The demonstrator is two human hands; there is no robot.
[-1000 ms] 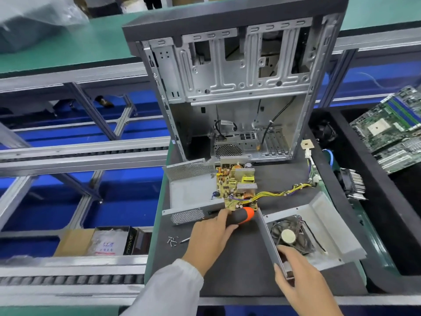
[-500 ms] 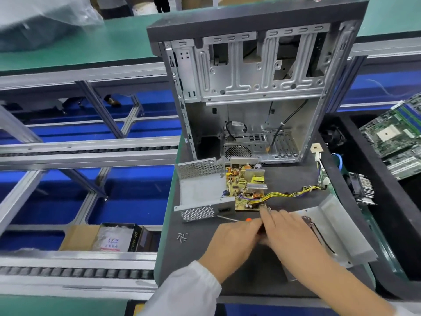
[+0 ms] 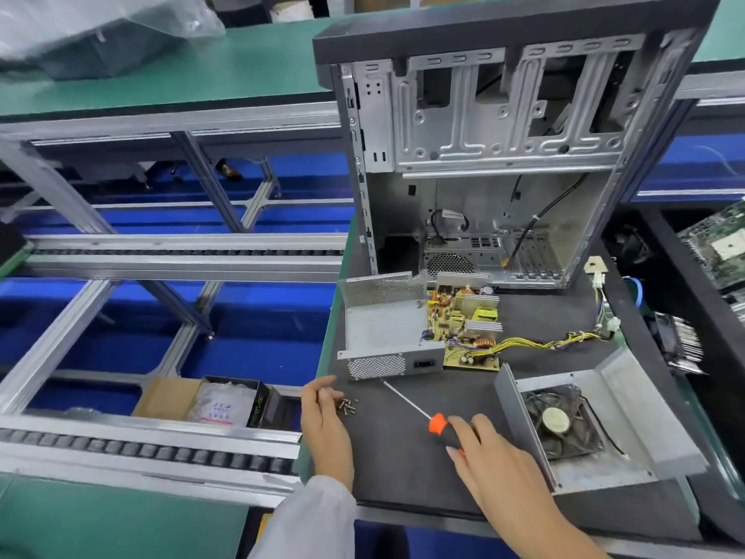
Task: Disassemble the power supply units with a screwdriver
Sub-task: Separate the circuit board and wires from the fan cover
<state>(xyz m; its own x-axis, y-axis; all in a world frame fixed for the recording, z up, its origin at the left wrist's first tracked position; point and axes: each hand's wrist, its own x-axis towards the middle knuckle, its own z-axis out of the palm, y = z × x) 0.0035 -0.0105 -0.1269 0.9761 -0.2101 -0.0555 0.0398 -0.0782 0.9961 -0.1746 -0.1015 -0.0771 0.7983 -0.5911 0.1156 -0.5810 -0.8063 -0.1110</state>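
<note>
The opened power supply lies on the black mat (image 3: pixel 397 461). Its grey housing (image 3: pixel 383 328) stands at the left, with the yellow circuit board (image 3: pixel 463 330) half out of it and yellow wires (image 3: pixel 540 341) trailing right. The removed cover (image 3: pixel 629 389) with its fan (image 3: pixel 558 421) lies to the right. An orange-and-black screwdriver (image 3: pixel 437 424) lies on the mat, shaft pointing up-left. My right hand (image 3: pixel 492 457) holds its handle between thumb and fingers. My left hand (image 3: pixel 324 417) rests at the mat's left edge, fingers loosely curled beside a small pile of screws (image 3: pixel 347 406).
An empty computer case (image 3: pixel 504 155) stands upright behind the power supply. Roller conveyor rails (image 3: pixel 161 441) and blue bins lie to the left, with a cardboard box (image 3: pixel 209 401) below. A black bin (image 3: pixel 685 300) with heatsinks and motherboards (image 3: pixel 721 244) is at the right.
My left hand let go of the screwdriver and moved left to the screw pile. My right hand took over the screwdriver handle and drew back from the cover, exposing the fan.
</note>
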